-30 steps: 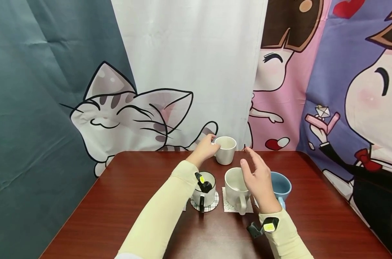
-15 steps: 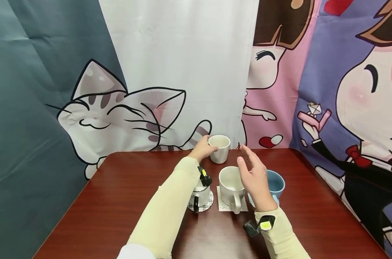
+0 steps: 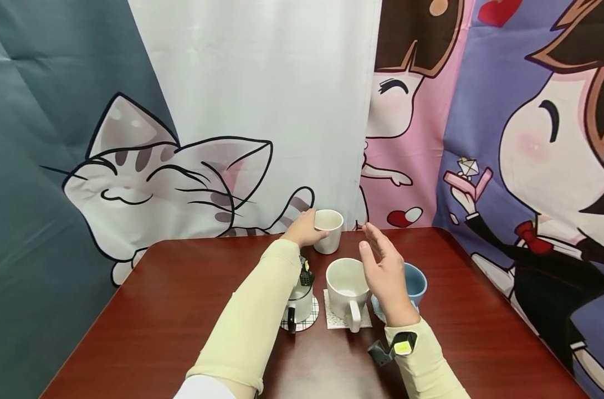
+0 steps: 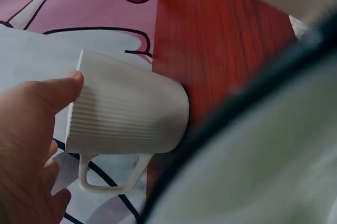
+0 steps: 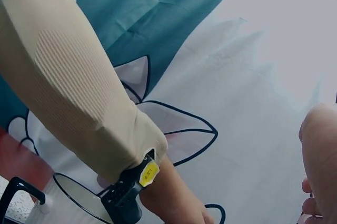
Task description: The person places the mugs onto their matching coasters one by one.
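Note:
At the far edge of the table stands a white ribbed mug [image 3: 331, 241], upright, its handle on the left side. My left hand [image 3: 302, 228] is at that mug's rim. In the left wrist view the left thumb [image 4: 73, 84] touches the rim of the mug [image 4: 126, 108], while the other fingers are loosely bent beside the rim, above the handle. My right hand [image 3: 385, 271] is raised over the right side of the table with fingers extended, holding nothing. Behind it, partly hidden, is a blue mug [image 3: 414, 284].
A larger white mug [image 3: 339, 302] sits on a square patterned coaster [image 3: 334, 321]. Under my left forearm, a black-rimmed white mug [image 3: 304, 306] with a black handle stands on a round plaid coaster [image 3: 309, 320]. A printed cartoon curtain [image 3: 262, 83] hangs behind the table [image 3: 182, 288].
My left hand has moved in closer to the far mug, its thumb now over the near side of the rim. The head view has turned slightly right. My right hand stays raised.

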Motion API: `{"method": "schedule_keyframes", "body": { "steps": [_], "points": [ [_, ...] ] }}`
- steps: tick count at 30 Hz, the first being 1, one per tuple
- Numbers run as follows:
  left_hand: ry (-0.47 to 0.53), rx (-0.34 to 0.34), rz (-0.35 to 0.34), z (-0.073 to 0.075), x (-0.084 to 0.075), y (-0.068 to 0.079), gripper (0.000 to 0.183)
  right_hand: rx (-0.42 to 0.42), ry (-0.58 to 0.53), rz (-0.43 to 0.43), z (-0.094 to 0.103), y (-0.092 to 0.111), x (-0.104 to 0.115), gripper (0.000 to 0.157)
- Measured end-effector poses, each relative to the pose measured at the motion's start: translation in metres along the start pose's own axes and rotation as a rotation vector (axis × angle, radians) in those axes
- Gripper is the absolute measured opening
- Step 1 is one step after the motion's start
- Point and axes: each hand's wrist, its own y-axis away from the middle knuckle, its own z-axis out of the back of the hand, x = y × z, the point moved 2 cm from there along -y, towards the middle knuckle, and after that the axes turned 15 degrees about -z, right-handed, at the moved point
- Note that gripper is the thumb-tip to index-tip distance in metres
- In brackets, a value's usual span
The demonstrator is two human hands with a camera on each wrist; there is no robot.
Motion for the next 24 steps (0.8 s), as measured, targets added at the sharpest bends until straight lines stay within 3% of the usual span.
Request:
{"method": "schedule_keyframes", "body": {
  "steps": [6,16,24],
  "points": [
    [-0.022,0.100,0.015,-0.002,0.005,-0.004,0.069,0.008,-0.023,-0.017,0.000,-0.001,-0.001,0.042],
    [-0.221,0.127,0.137,0.002,-0.017,-0.010,0.051,0.011,-0.038,-0.044,0.002,-0.002,0.000,0.041],
    [-0.377,0.131,0.167,-0.003,-0.029,-0.012,0.034,0.009,-0.036,-0.040,0.001,0.000,0.000,0.040]
  ]
}}
